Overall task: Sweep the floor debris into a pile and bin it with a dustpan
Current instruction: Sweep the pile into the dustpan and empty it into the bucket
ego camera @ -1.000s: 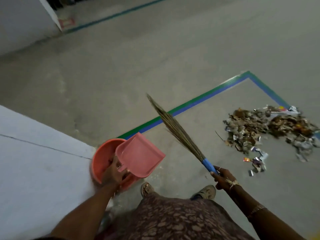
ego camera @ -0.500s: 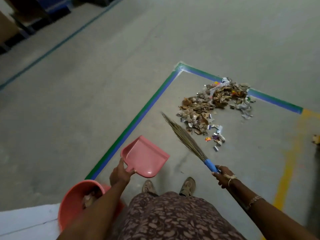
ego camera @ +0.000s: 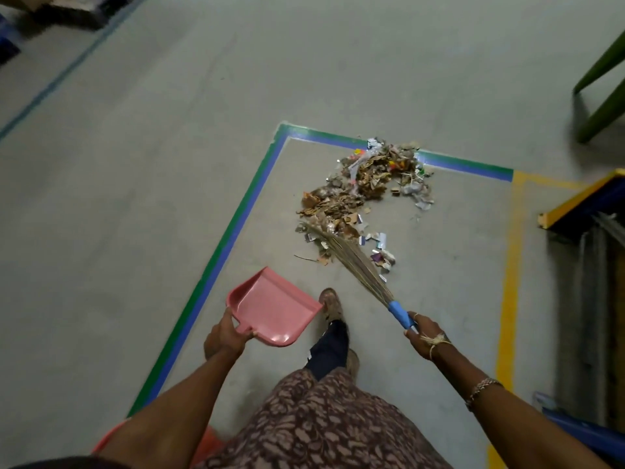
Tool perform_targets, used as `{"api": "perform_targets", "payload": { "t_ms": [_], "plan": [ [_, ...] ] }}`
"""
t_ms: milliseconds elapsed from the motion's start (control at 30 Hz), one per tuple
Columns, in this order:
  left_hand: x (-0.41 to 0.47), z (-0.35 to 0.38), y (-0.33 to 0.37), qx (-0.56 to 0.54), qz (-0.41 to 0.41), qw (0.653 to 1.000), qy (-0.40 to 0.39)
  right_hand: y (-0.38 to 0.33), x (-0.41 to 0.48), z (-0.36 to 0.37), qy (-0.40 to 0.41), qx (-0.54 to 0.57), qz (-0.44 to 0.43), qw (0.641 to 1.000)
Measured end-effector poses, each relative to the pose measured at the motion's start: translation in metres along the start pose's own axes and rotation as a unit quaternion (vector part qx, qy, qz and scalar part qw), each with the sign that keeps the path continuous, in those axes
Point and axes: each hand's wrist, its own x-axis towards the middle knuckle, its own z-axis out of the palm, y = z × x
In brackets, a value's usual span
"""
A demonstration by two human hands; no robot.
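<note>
From my station I judge the sweeping part as nearly finished. The debris pile [ego camera: 367, 187] of dry leaves, paper scraps and small foil bits lies gathered on the floor [ego camera: 169, 164], inside the corner of the green-and-blue tape [ego camera: 236, 225], with its far edge on the tape line. A few loose scraps lie on the near side, a little apart from the main heap.

The left hand [ego camera: 225, 336] is clamped on the short handle of the pink dustpan [ego camera: 270, 306]. The dustpan seems to be held off the ground, empty, close to the leading foot [ego camera: 333, 304] and well apart from the pile. The right hand [ego camera: 424, 333] has its fingers wrapped around the blue grip of the broom [ego camera: 355, 262]. The bristle tips reach over the near scraps, but I cannot tell if they touch the ground.

So the step in hand is, I think, the approach for the pick-up. The next move calls for lowering the dustpan until its front lip sits flat on the floor just beside the near scraps, then short strokes of the broom toward it. An orange rim [ego camera: 111, 438] at the bottom edge, mostly hidden by the left arm, may be the bin — I am not sure.
</note>
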Motion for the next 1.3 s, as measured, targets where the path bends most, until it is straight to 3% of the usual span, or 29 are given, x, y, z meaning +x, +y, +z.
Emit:
{"api": "perform_targets", "payload": {
  "t_ms": [300, 500, 700, 967, 1300],
  "plan": [
    [0.045, 0.03, 0.052, -0.041, -0.059, 0.996, -0.045, -0.062, 0.077, -0.06, -0.049, -0.022, 0.045, 0.998],
    [0.061, 0.047, 0.096, -0.093, -0.126, 0.985, -0.065, -0.082, 0.141, -0.092, -0.126, -0.261, -0.035, 0.957],
    [0.075, 0.067, 0.129, -0.116, -0.164, 0.977, -0.073, -0.108, 0.192, -0.088, -0.177, -0.285, -0.059, 0.94],
    [0.107, 0.14, 0.166, -0.107, -0.196, 0.972, -0.07, -0.106, 0.326, -0.048, -0.197, -0.28, -0.066, 0.937],
    [0.113, 0.224, 0.259, -0.143, -0.226, 0.96, -0.077, -0.041, 0.415, -0.117, -0.071, -0.233, -0.048, 0.969]
  ]
}}
